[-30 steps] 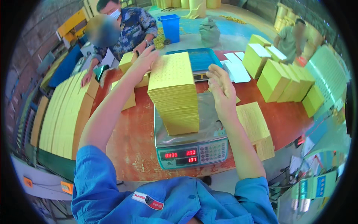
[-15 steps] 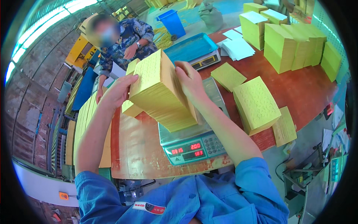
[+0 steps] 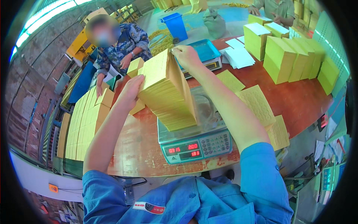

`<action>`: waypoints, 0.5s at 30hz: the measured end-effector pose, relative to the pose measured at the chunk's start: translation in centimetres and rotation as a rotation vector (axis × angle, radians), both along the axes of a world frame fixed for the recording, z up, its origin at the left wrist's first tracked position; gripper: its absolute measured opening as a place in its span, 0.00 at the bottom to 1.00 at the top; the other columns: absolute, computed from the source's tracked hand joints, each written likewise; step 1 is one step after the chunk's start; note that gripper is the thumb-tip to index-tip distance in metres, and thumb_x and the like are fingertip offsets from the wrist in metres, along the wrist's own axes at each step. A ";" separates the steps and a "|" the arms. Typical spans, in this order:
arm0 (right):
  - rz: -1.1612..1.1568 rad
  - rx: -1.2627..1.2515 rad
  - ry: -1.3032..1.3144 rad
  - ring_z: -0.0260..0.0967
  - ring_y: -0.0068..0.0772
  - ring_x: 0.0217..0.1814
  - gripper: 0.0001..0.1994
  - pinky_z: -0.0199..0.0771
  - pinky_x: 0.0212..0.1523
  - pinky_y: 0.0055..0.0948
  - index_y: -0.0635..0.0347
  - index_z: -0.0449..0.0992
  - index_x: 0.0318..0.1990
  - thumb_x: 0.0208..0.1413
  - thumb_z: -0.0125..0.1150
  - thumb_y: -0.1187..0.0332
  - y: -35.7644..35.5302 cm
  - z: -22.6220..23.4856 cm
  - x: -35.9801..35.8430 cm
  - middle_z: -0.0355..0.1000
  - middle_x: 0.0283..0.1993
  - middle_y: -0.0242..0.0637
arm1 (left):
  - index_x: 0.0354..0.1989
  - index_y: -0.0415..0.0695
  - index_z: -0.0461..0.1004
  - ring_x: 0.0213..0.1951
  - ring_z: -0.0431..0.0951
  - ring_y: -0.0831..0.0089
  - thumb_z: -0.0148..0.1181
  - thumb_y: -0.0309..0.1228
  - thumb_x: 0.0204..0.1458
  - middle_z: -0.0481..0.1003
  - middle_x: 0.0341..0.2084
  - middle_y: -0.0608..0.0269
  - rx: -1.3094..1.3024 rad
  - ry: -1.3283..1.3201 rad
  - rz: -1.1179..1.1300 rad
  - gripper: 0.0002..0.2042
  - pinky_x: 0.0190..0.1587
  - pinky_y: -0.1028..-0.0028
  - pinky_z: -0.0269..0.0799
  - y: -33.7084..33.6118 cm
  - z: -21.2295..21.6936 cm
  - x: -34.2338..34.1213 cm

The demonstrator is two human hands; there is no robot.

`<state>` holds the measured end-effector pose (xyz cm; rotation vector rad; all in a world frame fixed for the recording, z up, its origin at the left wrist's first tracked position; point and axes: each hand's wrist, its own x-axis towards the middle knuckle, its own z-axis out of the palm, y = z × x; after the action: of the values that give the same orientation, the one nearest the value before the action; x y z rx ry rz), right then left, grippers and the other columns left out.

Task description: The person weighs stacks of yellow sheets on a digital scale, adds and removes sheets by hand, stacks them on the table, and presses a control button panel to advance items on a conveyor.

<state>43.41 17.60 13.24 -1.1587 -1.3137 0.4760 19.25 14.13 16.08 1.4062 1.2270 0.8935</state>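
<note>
While both hands grip it, the thick yellow paper stack (image 3: 167, 93) tilts on the digital scale (image 3: 194, 143). Left hand (image 3: 130, 91) clasps its side; right hand (image 3: 186, 56) pinches its top edge.

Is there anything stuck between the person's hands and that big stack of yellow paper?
No. Both hands touch it directly: the left hand presses flat against the left side of the yellow paper stack, and the right hand grips its top edge. The stack leans, its bottom resting on the scale, with nothing visible in between.
</note>
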 end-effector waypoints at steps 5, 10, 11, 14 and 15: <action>-0.032 -0.053 -0.111 0.73 0.56 0.36 0.18 0.70 0.38 0.45 0.60 0.79 0.31 0.58 0.52 0.54 0.1 2.3 -0.8 0.75 0.32 0.51 | 0.42 0.46 0.75 0.38 0.72 0.83 0.49 0.39 0.62 0.75 0.37 0.70 -0.009 -0.026 -0.018 0.12 0.40 0.77 0.66 0.8 -0.8 -1.4; -0.025 0.028 -0.121 0.74 0.50 0.33 0.21 0.71 0.37 0.41 0.59 0.80 0.31 0.56 0.55 0.48 1.2 2.6 -2.0 0.76 0.29 0.49 | 0.42 0.44 0.75 0.45 0.71 0.71 0.47 0.39 0.62 0.74 0.39 0.62 0.068 -0.005 0.023 0.14 0.49 0.70 0.65 0.6 -1.2 -1.0; 0.010 -0.031 -0.146 0.74 0.47 0.32 0.23 0.70 0.36 0.40 0.60 0.81 0.31 0.55 0.56 0.47 0.8 3.7 -2.9 0.75 0.28 0.49 | 0.43 0.44 0.75 0.47 0.70 0.70 0.47 0.41 0.61 0.74 0.41 0.62 0.572 0.333 -0.109 0.15 0.51 0.69 0.64 1.9 -2.7 -3.4; 0.072 -0.074 -0.348 0.74 0.39 0.30 0.24 0.69 0.34 0.36 0.63 0.81 0.30 0.51 0.60 0.46 -0.8 4.3 -1.4 0.75 0.25 0.46 | 0.53 0.37 0.69 0.59 0.67 0.55 0.52 0.32 0.56 0.69 0.55 0.48 -0.013 -0.043 -0.014 0.18 0.62 0.66 0.61 -0.7 0.5 0.8; 0.093 -0.062 -0.369 0.74 0.39 0.30 0.24 0.69 0.34 0.36 0.63 0.81 0.30 0.51 0.60 0.46 -1.3 4.7 -1.6 0.75 0.25 0.46 | 0.59 0.37 0.65 0.63 0.62 0.55 0.52 0.34 0.58 0.65 0.60 0.47 0.168 0.111 0.028 0.22 0.64 0.67 0.58 -1.8 1.3 1.1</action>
<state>41.78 16.34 17.96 -1.2815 -1.6864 0.3830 20.35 12.34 17.35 1.5939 1.2807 0.9671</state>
